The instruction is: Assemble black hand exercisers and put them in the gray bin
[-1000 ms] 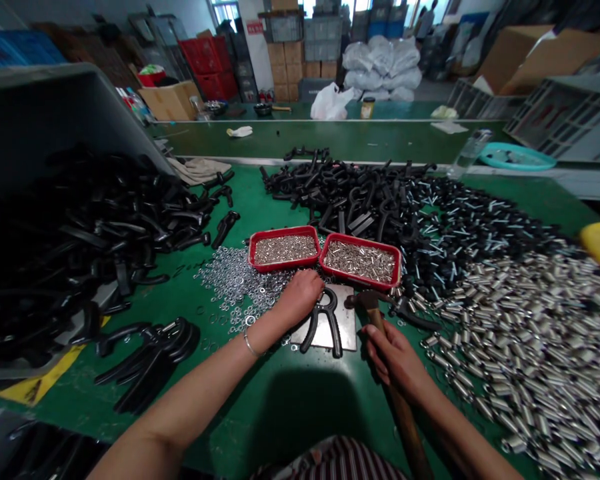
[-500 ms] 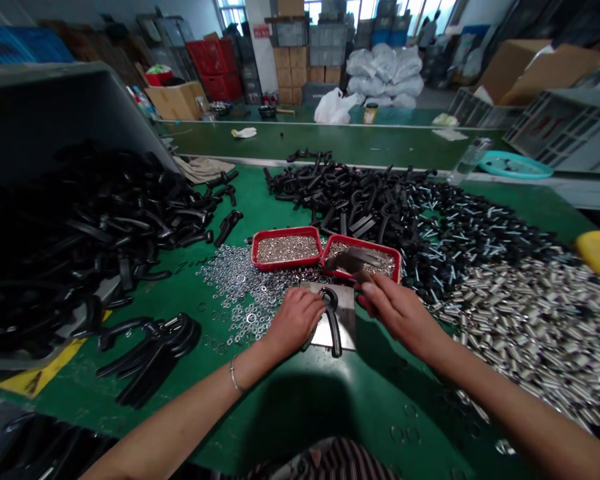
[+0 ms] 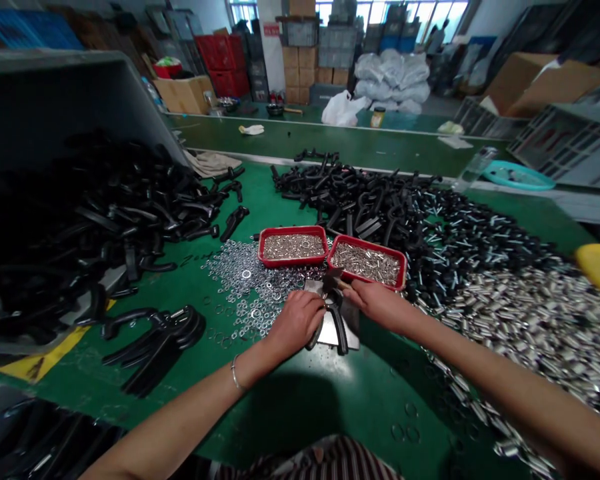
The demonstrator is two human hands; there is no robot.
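Well, hammer (image 3: 333,277) at clamp (image 3: 339,330); sign (image 3: 271,29) blurred.

Windows: the far (image 3: 430,12) ones glare pale, brightest spot in view
Room: dim overall, cool cast
Green surface (image 3: 280,407): soft sheen, broad dark shadow at the near edge
Metal plate (image 3: 327,331): bright reflection, partly shaded
Grey bin (image 3: 115,70): interior sunk in near-black, detail lost
Hammer head (image 3: 333,275): smeared, outline unclear
Background: soft, fine detail lost
Frame edges: wide-angle stretch, crate (image 3: 570,143) at right skewed
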